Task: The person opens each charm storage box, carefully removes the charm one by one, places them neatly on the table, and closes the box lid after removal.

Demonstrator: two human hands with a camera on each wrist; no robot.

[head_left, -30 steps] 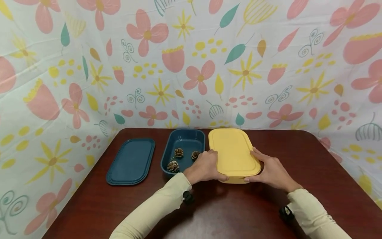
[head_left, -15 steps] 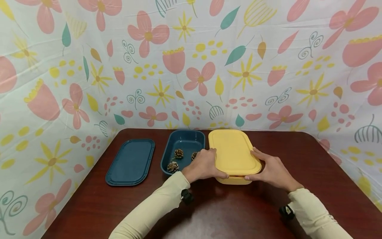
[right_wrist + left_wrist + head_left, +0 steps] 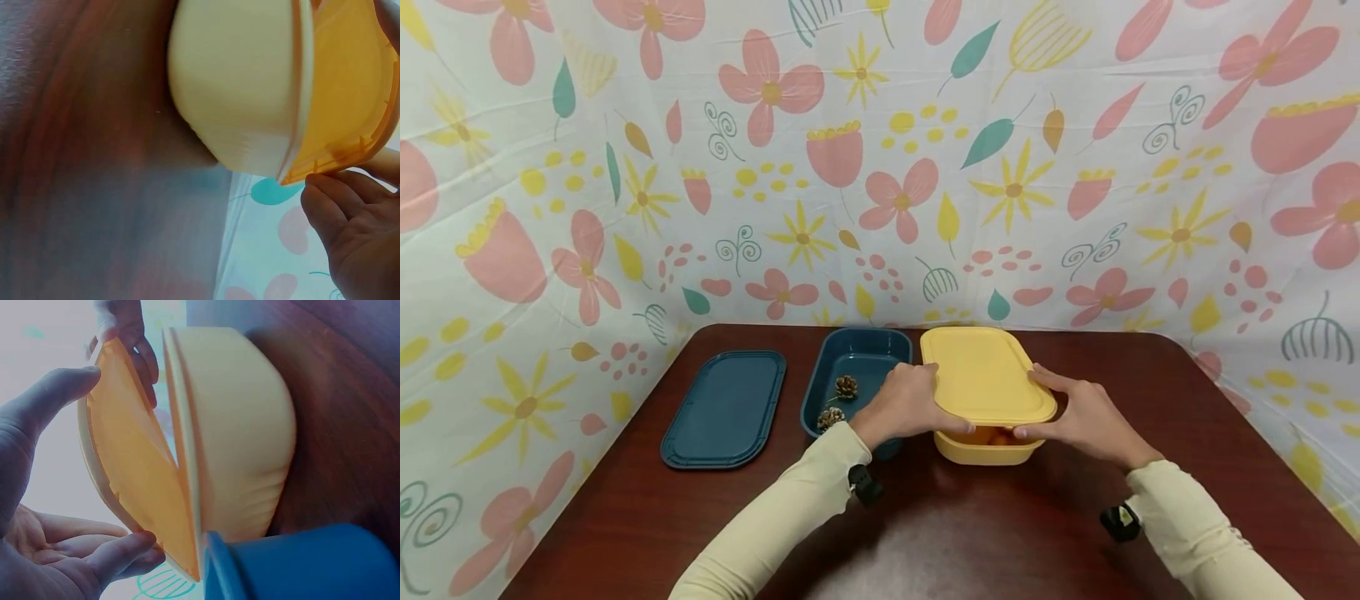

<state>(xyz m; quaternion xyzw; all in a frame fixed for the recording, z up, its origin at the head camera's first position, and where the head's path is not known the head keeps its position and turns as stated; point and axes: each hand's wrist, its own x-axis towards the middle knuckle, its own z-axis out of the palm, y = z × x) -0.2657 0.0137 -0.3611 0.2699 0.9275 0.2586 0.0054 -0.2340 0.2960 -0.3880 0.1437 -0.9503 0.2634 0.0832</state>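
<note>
A yellow lid (image 3: 981,375) is tilted above a yellow box (image 3: 985,455), its near edge raised and its far edge low at the box's rim. My left hand (image 3: 904,404) pinches the lid's left side, thumb on the near edge. On the opposite side my right hand (image 3: 1086,419) grips the lid likewise. From the left wrist, the lid's underside (image 3: 128,444) shows, with a wedge-shaped gap to the box wall (image 3: 240,425). Through the gap in the head view, something reddish-orange (image 3: 1001,437) shows inside, too little to identify. The right wrist view has fingertips (image 3: 325,200) under the lid's rim.
Just left of the yellow box stands a blue box (image 3: 868,343) with a pinecone (image 3: 846,387) and another pinecone (image 3: 831,417) visible; my left arm covers part of it. A blue lid (image 3: 726,408) lies flat farther left. Flowered cloth (image 3: 902,200) hangs behind the dark wooden table (image 3: 925,542).
Both hands have lifted the near edge of the yellow lid off the box, and the gap has widened. The left hand and wrist now hide one pinecone seen earlier.
</note>
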